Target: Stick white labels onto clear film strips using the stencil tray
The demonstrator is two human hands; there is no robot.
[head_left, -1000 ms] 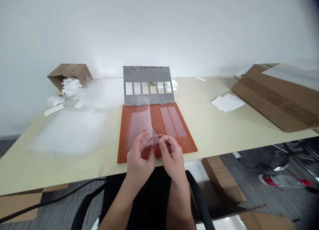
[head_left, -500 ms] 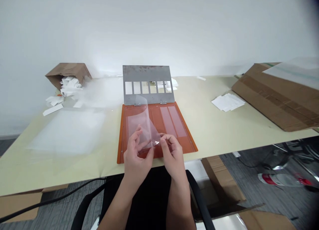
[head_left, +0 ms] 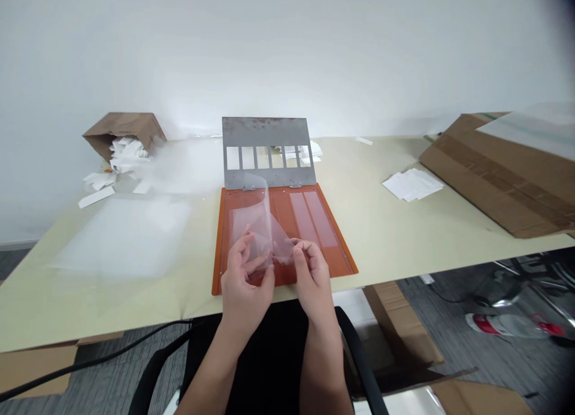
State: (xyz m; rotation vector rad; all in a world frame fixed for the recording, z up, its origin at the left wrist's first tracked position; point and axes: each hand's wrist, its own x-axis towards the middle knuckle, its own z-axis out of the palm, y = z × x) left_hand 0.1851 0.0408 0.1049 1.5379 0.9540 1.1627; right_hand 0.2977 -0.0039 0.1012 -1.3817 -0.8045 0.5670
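A clear plastic film (head_left: 260,223) is held upright between both hands over the near edge of an orange board (head_left: 341,256). My left hand (head_left: 242,286) pinches the film's lower left part, thumb on its near side. My right hand (head_left: 312,277) pinches a thin layer at the film's lower right corner, pulled slightly away from the sheet. The board has clear strips (head_left: 312,217) lying in its recesses. A grey metal plate (head_left: 267,130) with a row of rectangular windows stands hinged up at the board's far edge.
A stack of clear sheets (head_left: 121,235) lies at the left. A tipped brown box (head_left: 123,130) spills white paper scraps. White slips (head_left: 411,184) and a flat cardboard box (head_left: 503,169) lie at the right. Below the table edge are a chair and cardboard on the floor.
The film has curled and bent more between my hands. A thin layer at its lower right corner has come apart from the sheet. Both hands stay at the board's near edge.
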